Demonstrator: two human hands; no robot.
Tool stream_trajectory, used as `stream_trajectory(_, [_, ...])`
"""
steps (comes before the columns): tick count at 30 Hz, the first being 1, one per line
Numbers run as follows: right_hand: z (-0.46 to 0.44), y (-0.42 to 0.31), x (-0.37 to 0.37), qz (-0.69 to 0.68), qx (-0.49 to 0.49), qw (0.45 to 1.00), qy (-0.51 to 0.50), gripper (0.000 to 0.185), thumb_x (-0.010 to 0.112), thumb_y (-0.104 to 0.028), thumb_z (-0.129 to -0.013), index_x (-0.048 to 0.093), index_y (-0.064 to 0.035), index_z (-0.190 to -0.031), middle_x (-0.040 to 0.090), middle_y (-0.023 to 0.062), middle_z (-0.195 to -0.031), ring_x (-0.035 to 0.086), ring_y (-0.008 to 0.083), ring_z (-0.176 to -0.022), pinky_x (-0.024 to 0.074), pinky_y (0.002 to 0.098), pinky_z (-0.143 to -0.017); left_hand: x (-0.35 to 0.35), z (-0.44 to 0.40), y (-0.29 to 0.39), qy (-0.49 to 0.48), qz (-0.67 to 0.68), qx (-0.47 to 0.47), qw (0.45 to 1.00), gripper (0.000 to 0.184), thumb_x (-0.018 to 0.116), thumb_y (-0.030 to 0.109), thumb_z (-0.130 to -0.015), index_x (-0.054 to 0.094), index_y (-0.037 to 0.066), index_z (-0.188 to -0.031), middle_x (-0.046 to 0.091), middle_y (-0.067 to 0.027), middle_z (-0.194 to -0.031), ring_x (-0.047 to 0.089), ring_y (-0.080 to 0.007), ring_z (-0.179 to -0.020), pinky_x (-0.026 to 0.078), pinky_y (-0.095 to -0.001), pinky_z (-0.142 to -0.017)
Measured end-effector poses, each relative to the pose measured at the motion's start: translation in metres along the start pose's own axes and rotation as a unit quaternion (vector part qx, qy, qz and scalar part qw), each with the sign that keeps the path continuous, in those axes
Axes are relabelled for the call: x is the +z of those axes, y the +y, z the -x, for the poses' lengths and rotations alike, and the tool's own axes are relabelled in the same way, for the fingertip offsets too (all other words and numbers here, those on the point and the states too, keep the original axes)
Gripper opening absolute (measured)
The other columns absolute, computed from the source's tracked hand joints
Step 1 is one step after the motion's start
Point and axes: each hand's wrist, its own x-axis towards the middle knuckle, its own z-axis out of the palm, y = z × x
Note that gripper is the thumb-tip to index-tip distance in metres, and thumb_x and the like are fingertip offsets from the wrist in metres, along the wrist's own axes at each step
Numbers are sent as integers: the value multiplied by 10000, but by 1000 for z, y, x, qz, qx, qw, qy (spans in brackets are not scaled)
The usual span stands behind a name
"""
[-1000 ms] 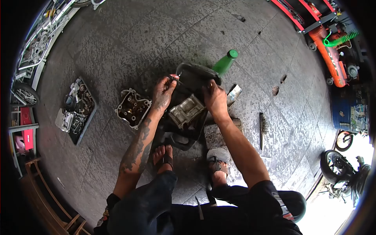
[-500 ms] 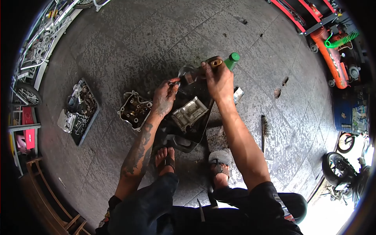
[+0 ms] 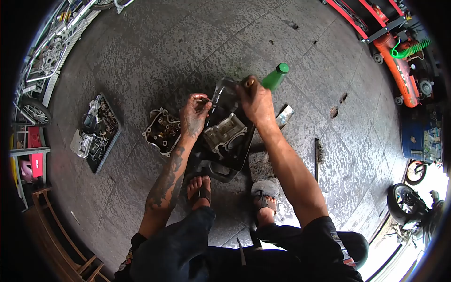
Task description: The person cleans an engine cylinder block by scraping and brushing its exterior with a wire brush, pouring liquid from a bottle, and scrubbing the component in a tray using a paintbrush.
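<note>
My left hand (image 3: 194, 115) is closed in a pinch on a small dark metal part (image 3: 205, 99), too blurred to name exactly. My right hand (image 3: 257, 104) grips a paintbrush by its brown handle (image 3: 249, 82), which has a hole in the end; its bristles are hidden. Between the hands, a clear plastic container (image 3: 222, 87) stands at the far end of a black tray (image 3: 226, 176). A grey metal engine cover (image 3: 225, 134) lies in the tray below my hands. Left of the tray sits an oily cylinder head (image 3: 162, 132), close to my left forearm. Just past my right hand is a green bottle (image 3: 275, 78).
A tray of loose engine parts (image 3: 109, 143) lies at the left. Right of me are a long-handled wire brush (image 3: 318, 157), a pale flat piece (image 3: 284, 116) and a worn block (image 3: 261, 165). An orange compressor tank (image 3: 397, 70) and a motorcycle (image 3: 408, 207) stand farther right.
My right hand has shifted slightly left and down with the brush, uncovering more of the green bottle. My left hand has turned and moved a little, still pinching the small part.
</note>
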Motion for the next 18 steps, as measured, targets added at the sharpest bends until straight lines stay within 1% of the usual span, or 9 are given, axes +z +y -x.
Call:
stream_trajectory(3, [0, 8, -1, -4, 26, 1000, 6, 183, 653, -166, -893, 567, -8, -925, 643, 178, -740, 643, 344, -676, 492, 415, -642, -1, 0, -3, -3, 50, -23, 998, 245, 689, 107, -889, 573, 66, -1100, 651, -41, -1009, 630, -107, -869, 522, -234, -646])
stream_trajectory(5, [0, -7, -6, -65, 21, 998, 16, 196, 657, -178, -891, 569, -7, -932, 642, 180, -741, 639, 352, -683, 491, 422, -644, 3, 0, 2, 4, 119, -9, 993, 226, 706, 58, -863, 612, 27, -1066, 670, -39, -930, 633, -94, -841, 546, -229, -657])
stream_trajectory(7, [1, 0, 1, -38, 11, 999, 10, 202, 659, -181, -885, 564, -13, -944, 648, 193, -758, 654, 374, -728, 496, 426, -650, 1, -2, -3, -2, 137, -11, 990, 210, 696, 44, -867, 616, 35, -1061, 663, -43, -964, 633, -105, -857, 549, -245, -688])
stream_trajectory(9, [3, 24, 12, 59, -4, 998, -15, 198, 656, -183, -883, 562, -24, -956, 655, 202, -774, 661, 392, -780, 501, 435, -660, 3, -5, -7, -7, 154, -11, 988, 196, 685, 30, -871, 619, 44, -1055, 657, -47, -998, 634, -116, -873, 552, -260, -718])
stream_trajectory(11, [4, 48, 17, 59, 12, 998, -12, 215, 661, -198, -875, 564, -34, -975, 661, 213, -808, 656, 404, -821, 500, 446, -668, 1, -6, -12, -3, 194, -52, 980, 190, 685, 18, -865, 638, 28, -1049, 657, -46, -981, 633, -119, -869, 549, -273, -762])
stream_trajectory(13, [16, 58, 14, 18, 87, 996, -21, 255, 647, -190, -865, 574, -35, -1055, 657, 266, -868, 636, 442, -877, 517, 499, -735, 4, -4, -21, 0, 202, -71, 977, 196, 681, 19, -871, 647, 16, -1063, 659, -43, -956, 631, -121, -848, 543, -282, -794])
stream_trajectory(16, [31, 64, -1, 64, 106, 992, 35, 410, 699, -337, -852, 625, 20, -1040, 671, 247, -862, 652, 406, -839, 504, 445, -748, 11, -6, -15, 8, 225, -89, 970, 166, 675, 36, -885, 667, 1, -1047, 674, -46, -937, 639, -116, -829, 542, -257, -734])
stream_trajectory(17, [34, 72, -4, -5, 121, 986, 113, 474, 716, -406, -840, 649, 36, -997, 670, 205, -827, 646, 368, -801, 494, 431, -754, 13, -5, -10, 25, 157, -102, 982, 166, 685, 33, -876, 671, -2, -1038, 682, -64, -987, 645, -115, -860, 542, -246, -718])
stream_trajectory(18, [29, 81, -12, -88, 175, 965, 173, 432, 734, -335, -821, 636, 28, -1033, 668, 193, -869, 641, 357, -853, 492, 429, -784, 14, -3, -8, 29, 173, -62, 983, 170, 688, 29, -873, 671, 2, -1040, 683, -70, -1009, 646, -119, -883, 544, -248, -744])
